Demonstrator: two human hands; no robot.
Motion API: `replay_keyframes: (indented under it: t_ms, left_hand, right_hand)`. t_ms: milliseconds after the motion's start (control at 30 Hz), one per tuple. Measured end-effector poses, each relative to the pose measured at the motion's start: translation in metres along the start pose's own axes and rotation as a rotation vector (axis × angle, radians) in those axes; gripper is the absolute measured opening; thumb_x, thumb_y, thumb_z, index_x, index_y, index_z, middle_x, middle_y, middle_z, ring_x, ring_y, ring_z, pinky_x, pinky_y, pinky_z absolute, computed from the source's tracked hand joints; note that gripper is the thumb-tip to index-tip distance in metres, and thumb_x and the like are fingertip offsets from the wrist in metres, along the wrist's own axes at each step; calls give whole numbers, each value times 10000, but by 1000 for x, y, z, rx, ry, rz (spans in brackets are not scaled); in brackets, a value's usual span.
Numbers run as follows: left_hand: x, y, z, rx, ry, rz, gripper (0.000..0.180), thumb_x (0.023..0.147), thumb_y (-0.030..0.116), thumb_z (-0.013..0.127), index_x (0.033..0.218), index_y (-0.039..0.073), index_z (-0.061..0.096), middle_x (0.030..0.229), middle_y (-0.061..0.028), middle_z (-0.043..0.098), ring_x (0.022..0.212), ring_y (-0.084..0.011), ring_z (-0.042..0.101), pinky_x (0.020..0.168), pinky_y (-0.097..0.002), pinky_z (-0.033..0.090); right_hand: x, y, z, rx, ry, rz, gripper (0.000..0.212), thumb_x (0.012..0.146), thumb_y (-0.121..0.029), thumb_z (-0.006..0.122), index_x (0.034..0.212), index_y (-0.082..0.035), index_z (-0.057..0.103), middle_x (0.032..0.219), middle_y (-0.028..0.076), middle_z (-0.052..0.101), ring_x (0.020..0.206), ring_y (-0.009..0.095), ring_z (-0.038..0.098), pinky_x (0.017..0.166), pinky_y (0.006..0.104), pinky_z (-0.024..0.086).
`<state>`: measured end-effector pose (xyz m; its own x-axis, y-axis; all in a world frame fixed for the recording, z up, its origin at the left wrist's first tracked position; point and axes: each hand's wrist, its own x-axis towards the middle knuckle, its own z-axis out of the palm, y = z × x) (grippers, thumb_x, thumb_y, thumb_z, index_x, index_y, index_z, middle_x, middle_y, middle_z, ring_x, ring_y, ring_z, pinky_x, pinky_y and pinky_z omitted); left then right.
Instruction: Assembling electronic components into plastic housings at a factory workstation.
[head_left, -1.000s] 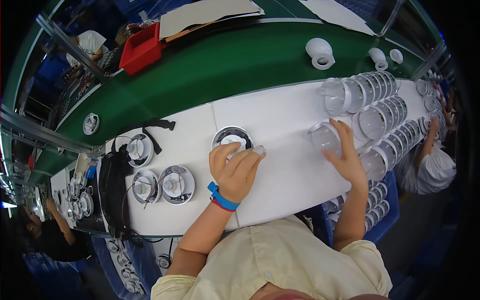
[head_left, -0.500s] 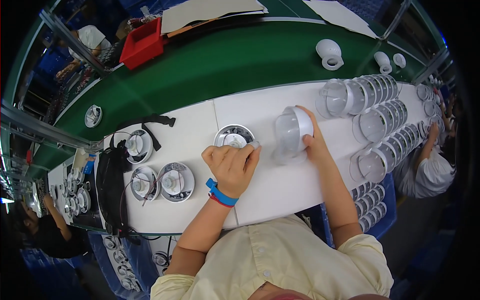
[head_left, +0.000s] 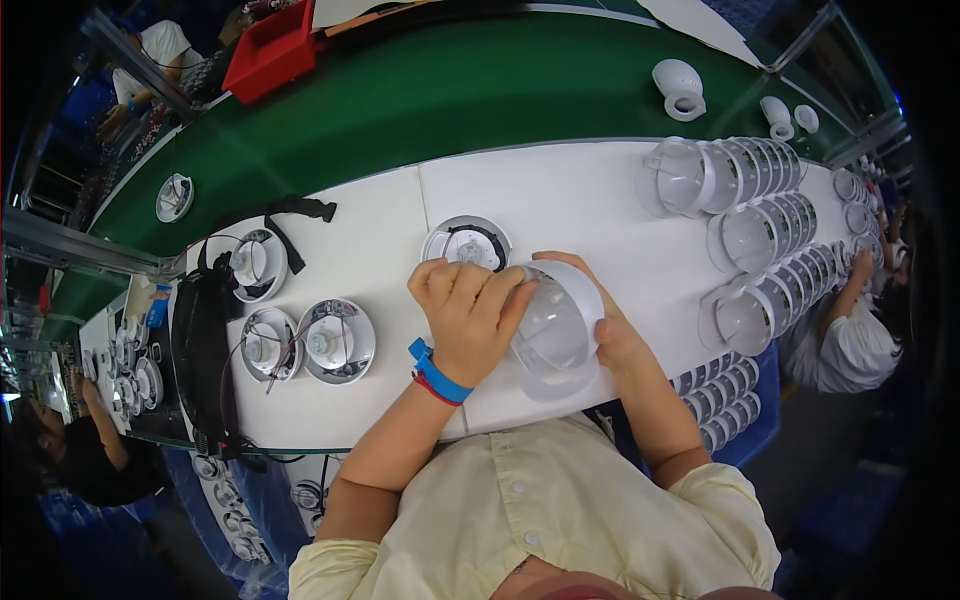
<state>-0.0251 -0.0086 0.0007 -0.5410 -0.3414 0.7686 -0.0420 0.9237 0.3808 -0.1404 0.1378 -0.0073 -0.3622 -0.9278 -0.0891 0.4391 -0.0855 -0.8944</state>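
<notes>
Step in hand, as I read it: two-handed handling of a single clear cup (head_left: 553, 330), the one with the white band, out in front of the chest over the white bench (head_left: 570, 190). Can't tell if its lower edge touches the surface

Right hand (head_left: 622, 345): holding the cup from its right side, thumb on the band, fingers wrapped round the far edge and partly hidden. Left hand (head_left: 468, 320): narrow, fingers curled together, tips up at the cup's upper left edge. Looks like contact; can't tell whether a small piece is pinched there, the fingers cover it

Just beyond the left hand sits a round white fixture (head_left: 470, 243), dark ring inside, its near side hidden by the knuckles. Three wired white units (head_left: 338, 340) lie further left, next to a black bag (head_left: 205, 350). Rows of nested cups (head_left: 745, 320) stand to the right, well apart from the held one

My take on the next move: it calls for a steady right hand, light pressure on the thin-looking wall, and fine fingertip work by the left at the edge. Main risk is the cup twisting or slipping
</notes>
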Motion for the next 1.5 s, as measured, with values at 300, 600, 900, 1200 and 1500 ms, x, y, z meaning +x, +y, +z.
replay_keyframes:
  t_ms: [300, 600, 900, 1200, 1500]
  left_hand:
    - [2, -3, -1, 50, -61, 30, 180, 721, 180, 778, 876, 160, 690, 798, 31, 514, 883, -175, 520, 943, -427, 321]
    - [-4, -4, -2, -18, -74, -24, 165, 702, 188, 789, 830, 154, 693, 802, 24, 524, 965, -179, 546, 971, -439, 314]
    - [-26, -63, -29, -400, -107, -614, 491, 840, 14, 641, 1292, 41, 451, 1104, -126, 568, 906, -207, 600, 866, -369, 463]
    - [-26, -78, -14, -982, -514, -1081, 675, 847, -49, 610, 1436, 4, 286, 1236, -167, 541, 949, -174, 612, 745, -304, 573]
    - [-24, -52, 0, -970, -524, -1068, 708, 809, -108, 553, 1452, 20, 289, 1199, -130, 560, 1037, -205, 616, 769, -305, 596]
  right_hand:
    - [3, 0, -3, -79, 32, -13, 1037, 630, -552, 793, 1426, -46, 364, 1310, 113, 497, 1226, 225, 499, 1021, 337, 396]
    - [5, -2, 1, -57, 0, 40, 1036, 600, -546, 816, 1404, -53, 386, 1286, 105, 504, 1206, 221, 505, 1021, 336, 389]
    - [-4, -8, -23, -971, 208, -478, 1076, 517, -355, 887, 1407, -23, 380, 1370, 170, 411, 1308, 304, 402, 1067, 412, 339]
    - [-7, 9, -42, -962, 232, -612, 1056, 533, -281, 849, 1433, -71, 339, 1487, 215, 320, 1376, 356, 337, 1114, 456, 292]
    - [-7, -83, 7, -1263, 212, -459, 448, 723, -116, 746, 1154, -58, 638, 1271, 167, 544, 1247, 314, 488, 1049, 391, 378]
